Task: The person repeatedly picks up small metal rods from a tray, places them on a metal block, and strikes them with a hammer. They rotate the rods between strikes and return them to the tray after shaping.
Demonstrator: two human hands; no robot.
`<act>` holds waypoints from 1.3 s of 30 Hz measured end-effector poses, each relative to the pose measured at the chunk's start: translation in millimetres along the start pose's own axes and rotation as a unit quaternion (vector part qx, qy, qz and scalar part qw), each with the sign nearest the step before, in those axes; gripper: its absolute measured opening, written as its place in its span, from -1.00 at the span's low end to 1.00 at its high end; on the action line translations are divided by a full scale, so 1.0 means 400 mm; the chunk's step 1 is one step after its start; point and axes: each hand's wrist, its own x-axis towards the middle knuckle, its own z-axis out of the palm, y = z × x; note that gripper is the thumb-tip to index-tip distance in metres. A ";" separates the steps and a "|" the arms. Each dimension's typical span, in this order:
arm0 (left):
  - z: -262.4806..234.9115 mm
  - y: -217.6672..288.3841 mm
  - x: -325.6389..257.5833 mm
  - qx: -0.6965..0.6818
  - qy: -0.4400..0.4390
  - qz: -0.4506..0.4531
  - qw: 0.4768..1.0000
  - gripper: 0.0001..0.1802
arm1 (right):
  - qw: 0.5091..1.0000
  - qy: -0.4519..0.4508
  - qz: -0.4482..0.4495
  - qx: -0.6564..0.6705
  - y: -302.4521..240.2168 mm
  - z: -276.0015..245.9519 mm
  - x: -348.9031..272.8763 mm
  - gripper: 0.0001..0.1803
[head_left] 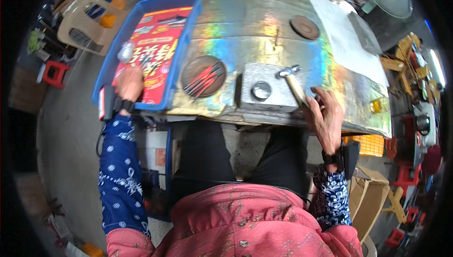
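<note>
My left hand (130, 83) reaches into a blue plastic tray (185, 49), over a red printed sheet (158, 37). Motion smears its fingertips, so whether they hold anything is unclear. A small clear, shiny bundle (125, 52) lies just beyond it. My right hand (326, 118) is curled at the handle end of a hammer (295, 86), thumb and fingers around the wood. The hammer's metal head rests on a grey metal block (278, 97). On the block's left part sits a small round metal piece (261, 90).
Between tray and block, a brown round dish (204, 63) holds several red-handled tools (204, 80). Farther back are a brown disc (305, 27) and a white sheet (330, 30). A glass of yellow liquid (376, 105) stands near the right edge. A beige chair (85, 26) is left of the table.
</note>
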 end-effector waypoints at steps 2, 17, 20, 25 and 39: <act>0.007 -0.005 0.000 -0.004 0.000 0.006 1.000 -0.88 | 1.000 0.010 -0.012 0.026 0.016 -0.008 0.037 -0.69; -0.081 0.033 -0.022 -0.281 0.086 -0.017 0.956 -0.84 | 0.979 0.003 -0.072 -0.191 0.317 0.076 0.342 -0.73; -0.115 0.062 -0.033 -0.525 0.030 -0.075 0.848 -0.92 | 0.979 -0.005 -0.082 -0.188 0.350 0.082 0.378 -0.74; -0.177 0.132 -0.059 -0.622 0.033 -0.071 0.779 -0.85 | 0.974 0.020 -0.059 -0.216 0.381 0.099 0.422 -0.74; -0.219 0.262 -0.090 -0.693 -0.023 -0.022 0.720 -0.83 | 0.942 0.150 -0.214 -0.211 0.453 0.176 0.494 -0.90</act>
